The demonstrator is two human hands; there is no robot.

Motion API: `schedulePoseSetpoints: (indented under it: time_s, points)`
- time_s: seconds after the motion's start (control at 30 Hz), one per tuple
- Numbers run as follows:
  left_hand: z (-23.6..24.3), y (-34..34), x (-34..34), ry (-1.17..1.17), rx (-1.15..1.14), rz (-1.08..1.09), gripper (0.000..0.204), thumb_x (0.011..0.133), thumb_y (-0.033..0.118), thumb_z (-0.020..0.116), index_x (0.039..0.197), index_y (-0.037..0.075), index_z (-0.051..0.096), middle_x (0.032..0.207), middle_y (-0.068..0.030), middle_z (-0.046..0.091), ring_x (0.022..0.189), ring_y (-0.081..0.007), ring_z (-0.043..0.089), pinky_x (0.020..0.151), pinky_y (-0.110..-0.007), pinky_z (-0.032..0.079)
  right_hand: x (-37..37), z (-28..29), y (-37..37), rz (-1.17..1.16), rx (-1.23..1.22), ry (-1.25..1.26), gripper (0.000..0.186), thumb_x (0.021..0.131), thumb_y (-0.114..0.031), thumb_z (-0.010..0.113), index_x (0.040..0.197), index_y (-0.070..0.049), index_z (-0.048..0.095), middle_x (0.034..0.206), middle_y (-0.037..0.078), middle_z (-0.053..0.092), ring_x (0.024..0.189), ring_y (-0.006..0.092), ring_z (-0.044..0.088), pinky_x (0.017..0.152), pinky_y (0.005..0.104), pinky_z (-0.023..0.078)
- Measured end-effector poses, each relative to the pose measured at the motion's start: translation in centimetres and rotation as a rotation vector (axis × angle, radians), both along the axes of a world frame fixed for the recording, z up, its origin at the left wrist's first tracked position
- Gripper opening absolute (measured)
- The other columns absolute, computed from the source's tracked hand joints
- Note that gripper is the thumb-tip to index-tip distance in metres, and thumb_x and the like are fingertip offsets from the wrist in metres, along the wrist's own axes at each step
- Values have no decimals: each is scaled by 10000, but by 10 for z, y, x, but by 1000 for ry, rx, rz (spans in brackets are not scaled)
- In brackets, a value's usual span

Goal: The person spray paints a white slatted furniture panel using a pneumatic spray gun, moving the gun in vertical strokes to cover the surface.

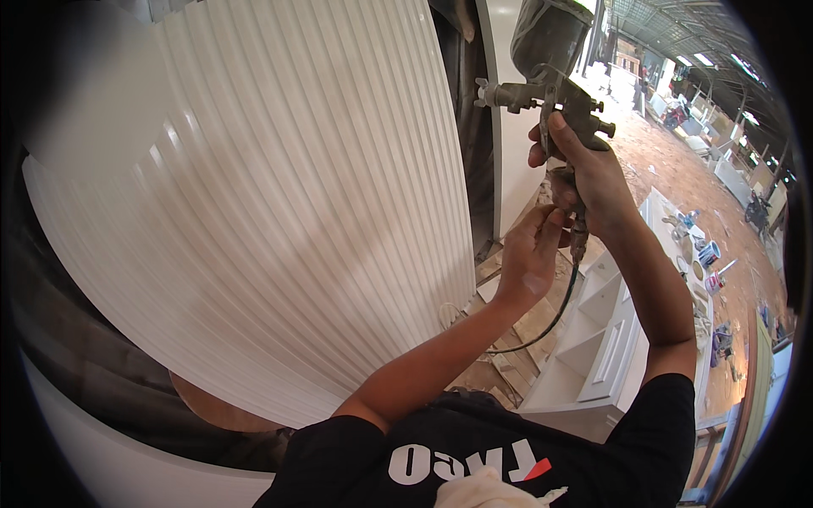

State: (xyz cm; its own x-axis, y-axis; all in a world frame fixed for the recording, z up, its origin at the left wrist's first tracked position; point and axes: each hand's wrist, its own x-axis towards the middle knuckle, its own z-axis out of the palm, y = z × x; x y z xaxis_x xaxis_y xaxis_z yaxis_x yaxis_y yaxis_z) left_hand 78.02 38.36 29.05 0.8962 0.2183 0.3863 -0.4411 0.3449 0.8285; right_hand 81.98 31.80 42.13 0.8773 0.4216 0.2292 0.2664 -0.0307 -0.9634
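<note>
My right hand (594, 173) is wrapped round the grip of a spray gun (569, 106), held up at the upper right. A dark metal cup (549, 38) sits on top of the gun, and its nozzle points left. With fingers pinched, my left hand (532, 254) touches the lower end of the gun's handle, near the hose fitting. A dark air hose (569, 296) hangs from there and curves down to the left. To the left of both hands stands a large white panel with vertical ribs (313, 186), apart from the gun.
A white cabinet with open compartments (593, 339) stands below my right arm. Paint cans (710, 252) and other items sit on a white surface at the right. Wooden boards (512, 372) lie on the floor. Beyond stretches a workshop floor (669, 169) with stacked panels.
</note>
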Motion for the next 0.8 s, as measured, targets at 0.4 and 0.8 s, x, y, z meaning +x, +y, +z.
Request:
schedulePoseSetpoints:
  time_s: [0.4,0.8]
  points:
    - [-5,15,-62,-36,-47,151,263,1021,222,559,1057,-19,657,781,-65,680,717,-119,647,686,-271,504,-72,2,29,-40,-4,10,458,987,-491,557,1049,-42,622,799,24,637,394,46,336,370,213,298]
    - [-201,35,-116,362,743,-713,463,986,454,539,1108,10,586,938,-73,620,881,-162,578,824,-344,474,11,6,60,-88,-13,-100,525,938,-535,617,1041,-20,612,805,38,636,400,65,379,388,253,321]
